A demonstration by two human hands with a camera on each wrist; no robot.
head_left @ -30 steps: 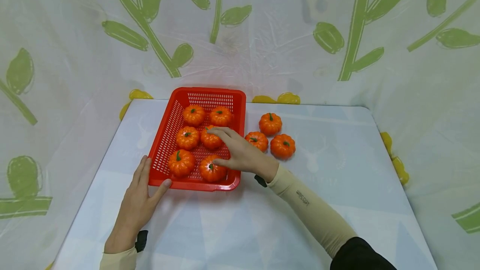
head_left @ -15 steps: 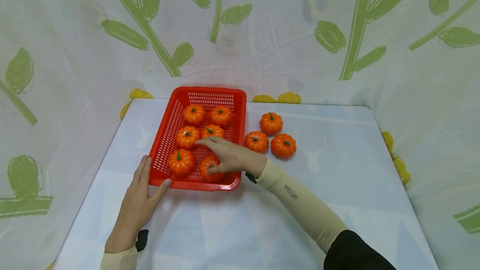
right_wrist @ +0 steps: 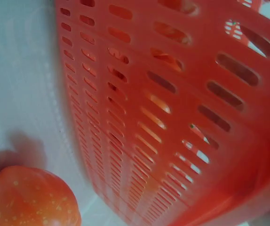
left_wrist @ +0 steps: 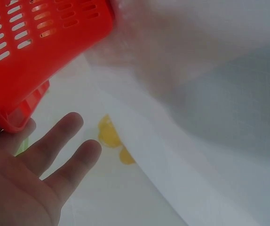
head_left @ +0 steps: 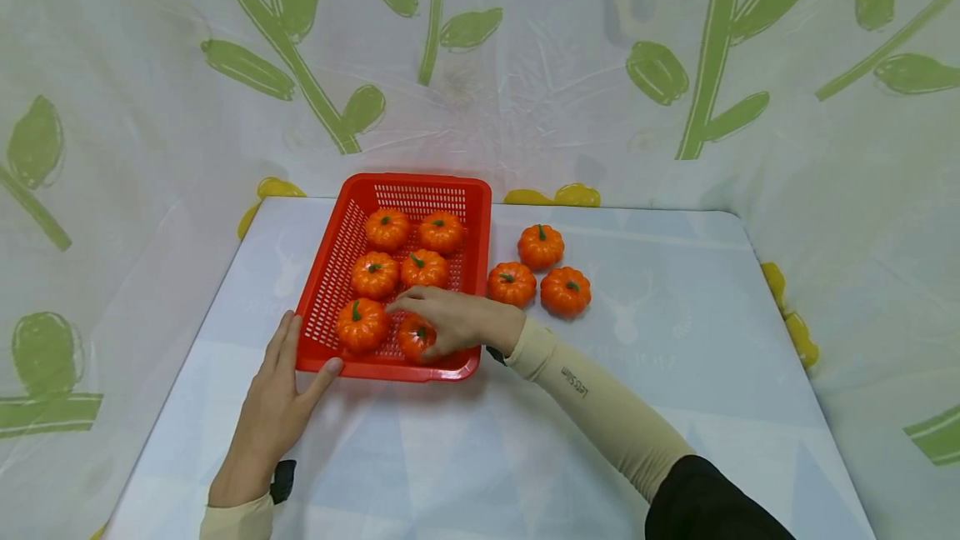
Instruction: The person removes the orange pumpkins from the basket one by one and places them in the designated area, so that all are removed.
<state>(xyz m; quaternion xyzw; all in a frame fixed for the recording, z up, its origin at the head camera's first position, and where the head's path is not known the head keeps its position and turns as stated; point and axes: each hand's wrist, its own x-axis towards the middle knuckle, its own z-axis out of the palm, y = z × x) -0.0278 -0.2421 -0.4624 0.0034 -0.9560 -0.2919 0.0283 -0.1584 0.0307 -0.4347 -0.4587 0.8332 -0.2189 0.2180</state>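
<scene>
A red plastic basket (head_left: 480,273) stands on the table with several small orange pumpkins inside, in two columns. My right hand (head_left: 453,322) reaches over the basket's right wall and curls round the front-right pumpkin (head_left: 414,338), thumb at its near side. Part of that pumpkin is hidden under the hand. In the right wrist view the basket's slotted wall (right_wrist: 139,94) hides the hand's grip. My left hand (head_left: 277,407) rests at the basket's front-left corner, thumb at the front rim, its fingers (left_wrist: 74,165) stretched out along the outside.
Right of the basket sit three more pumpkins: one at the back (head_left: 541,247), one close to the basket wall (head_left: 512,284) and one farther right (head_left: 566,292). The pale table (head_left: 675,373) ends at a flower-printed curtain (head_left: 555,65) behind it.
My right hand has moved down and slightly left from over the middle-right pumpkin, and its fingers have closed round the front-right pumpkin. The left hand and the basket have stayed put.
</scene>
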